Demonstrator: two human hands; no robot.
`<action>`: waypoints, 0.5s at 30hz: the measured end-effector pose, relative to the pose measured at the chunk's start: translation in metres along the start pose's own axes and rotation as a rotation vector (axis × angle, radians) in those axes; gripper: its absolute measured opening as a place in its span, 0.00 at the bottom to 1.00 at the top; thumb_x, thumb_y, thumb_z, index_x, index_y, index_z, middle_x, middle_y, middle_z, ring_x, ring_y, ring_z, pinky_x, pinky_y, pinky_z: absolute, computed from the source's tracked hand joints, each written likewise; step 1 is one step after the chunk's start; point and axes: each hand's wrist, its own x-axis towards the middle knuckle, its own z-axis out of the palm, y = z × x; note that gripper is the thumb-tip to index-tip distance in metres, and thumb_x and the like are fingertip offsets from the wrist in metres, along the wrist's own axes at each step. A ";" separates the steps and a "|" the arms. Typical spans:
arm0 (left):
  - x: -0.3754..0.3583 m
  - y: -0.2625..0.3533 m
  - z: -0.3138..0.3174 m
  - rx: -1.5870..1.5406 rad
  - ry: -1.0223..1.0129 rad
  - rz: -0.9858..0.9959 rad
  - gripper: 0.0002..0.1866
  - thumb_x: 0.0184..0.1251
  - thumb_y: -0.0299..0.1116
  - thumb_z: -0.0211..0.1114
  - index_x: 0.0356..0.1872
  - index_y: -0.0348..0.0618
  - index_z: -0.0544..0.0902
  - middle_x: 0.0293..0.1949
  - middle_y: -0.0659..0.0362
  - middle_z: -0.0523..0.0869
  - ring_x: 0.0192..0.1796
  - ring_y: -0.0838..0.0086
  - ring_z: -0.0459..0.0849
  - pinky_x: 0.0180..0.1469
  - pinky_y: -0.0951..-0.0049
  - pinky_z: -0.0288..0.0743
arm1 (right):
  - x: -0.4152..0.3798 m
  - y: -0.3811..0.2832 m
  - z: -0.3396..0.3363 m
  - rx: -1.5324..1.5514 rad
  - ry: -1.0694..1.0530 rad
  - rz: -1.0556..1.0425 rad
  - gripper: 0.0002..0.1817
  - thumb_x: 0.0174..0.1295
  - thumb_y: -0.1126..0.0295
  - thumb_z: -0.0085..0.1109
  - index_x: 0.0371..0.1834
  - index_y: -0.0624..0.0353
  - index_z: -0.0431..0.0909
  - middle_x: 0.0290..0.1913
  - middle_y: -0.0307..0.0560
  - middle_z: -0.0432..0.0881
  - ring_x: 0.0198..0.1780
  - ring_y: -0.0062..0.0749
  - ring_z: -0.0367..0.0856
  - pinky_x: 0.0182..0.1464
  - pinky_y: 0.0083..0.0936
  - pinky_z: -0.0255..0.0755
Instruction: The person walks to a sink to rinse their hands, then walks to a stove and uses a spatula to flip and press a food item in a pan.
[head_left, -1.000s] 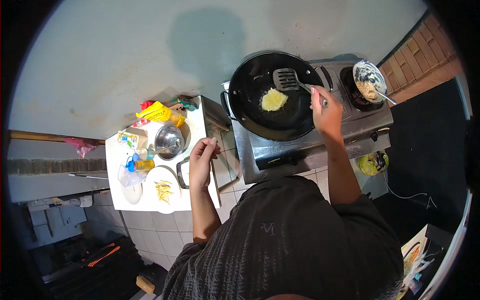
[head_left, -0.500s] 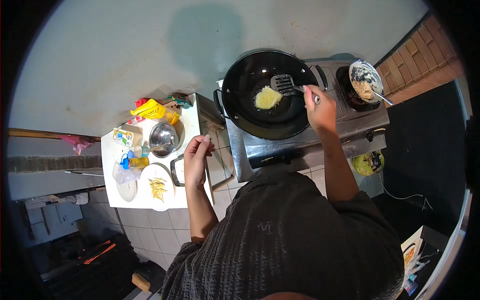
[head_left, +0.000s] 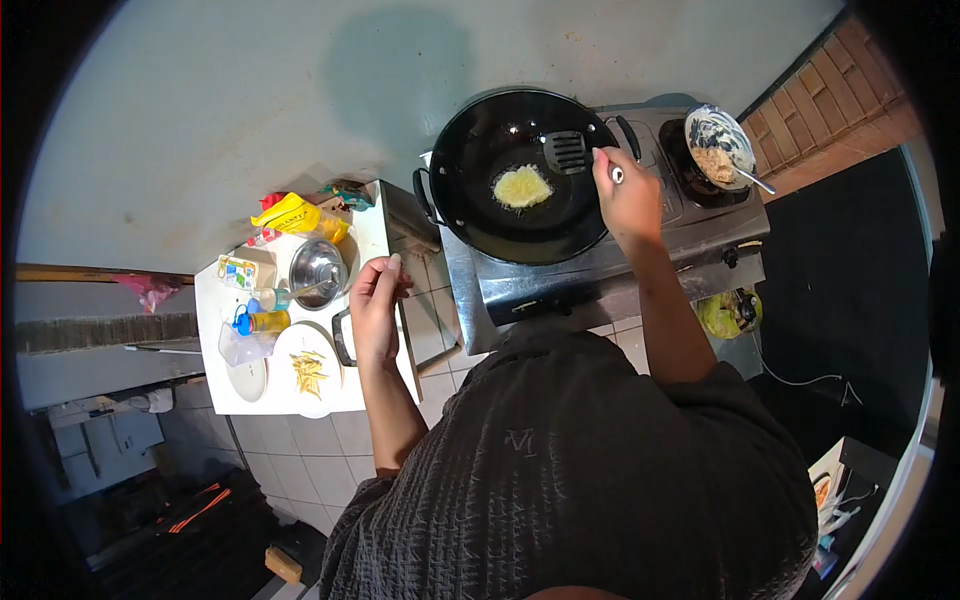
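My right hand (head_left: 630, 200) grips the handle of a slotted spatula (head_left: 568, 153). The spatula's dark head hangs over the right side of a black two-handled wok (head_left: 470, 215), slightly apart from the food. One pale yellow piece of frying food (head_left: 522, 187) lies in the wok with small bubbles around its edge. My left hand (head_left: 375, 305) is raised between the white table and the stove, fingers curled and thumb against them, with nothing visible in it. Near it on the table are a steel bowl (head_left: 318, 272) with a utensil and a white plate of fried strips (head_left: 310, 373).
The wok sits on a steel gas stove (head_left: 600, 265). On its right burner rests a bowl of batter-like mix (head_left: 715, 160) with a spoon. The white table (head_left: 385, 390) also holds a yellow packet (head_left: 290, 213), a blue-capped bottle (head_left: 262, 322) and a white carton (head_left: 240, 271).
The spatula head has moved a little away from the food, up and to the right. My left hand keeps its curled pose. The whole view has shifted slightly.
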 end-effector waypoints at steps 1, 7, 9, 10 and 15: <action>0.000 0.001 -0.001 0.012 -0.007 0.005 0.08 0.70 0.35 0.59 0.33 0.44 0.77 0.28 0.65 0.77 0.32 0.81 0.73 0.37 0.80 0.65 | 0.002 -0.004 -0.002 0.001 0.004 -0.003 0.10 0.63 0.61 0.58 0.33 0.56 0.80 0.29 0.56 0.81 0.32 0.56 0.79 0.32 0.40 0.72; -0.001 0.004 -0.004 -0.033 0.020 0.010 0.07 0.69 0.34 0.59 0.33 0.42 0.78 0.27 0.65 0.78 0.31 0.82 0.72 0.36 0.81 0.65 | 0.008 -0.015 -0.013 0.027 0.020 0.017 0.12 0.63 0.61 0.57 0.29 0.58 0.78 0.25 0.56 0.80 0.28 0.57 0.78 0.29 0.42 0.71; 0.000 0.008 -0.006 -0.036 -0.012 0.014 0.07 0.69 0.34 0.60 0.33 0.42 0.77 0.27 0.64 0.78 0.31 0.82 0.73 0.36 0.81 0.65 | 0.008 -0.012 -0.009 -0.110 -0.002 0.011 0.12 0.63 0.61 0.57 0.29 0.58 0.78 0.25 0.57 0.80 0.29 0.57 0.78 0.29 0.42 0.71; 0.001 0.009 -0.007 -0.028 -0.001 0.013 0.07 0.69 0.34 0.60 0.33 0.42 0.78 0.27 0.64 0.78 0.31 0.82 0.73 0.36 0.81 0.66 | 0.007 -0.010 -0.007 -0.107 0.010 0.010 0.12 0.63 0.61 0.57 0.29 0.58 0.78 0.25 0.57 0.80 0.29 0.57 0.78 0.29 0.42 0.71; 0.000 0.015 -0.007 -0.030 0.004 0.028 0.07 0.70 0.35 0.59 0.33 0.44 0.78 0.27 0.65 0.78 0.31 0.82 0.72 0.35 0.82 0.65 | 0.004 -0.009 -0.002 -0.038 0.001 0.008 0.13 0.64 0.59 0.57 0.30 0.58 0.79 0.26 0.56 0.81 0.29 0.57 0.79 0.29 0.43 0.71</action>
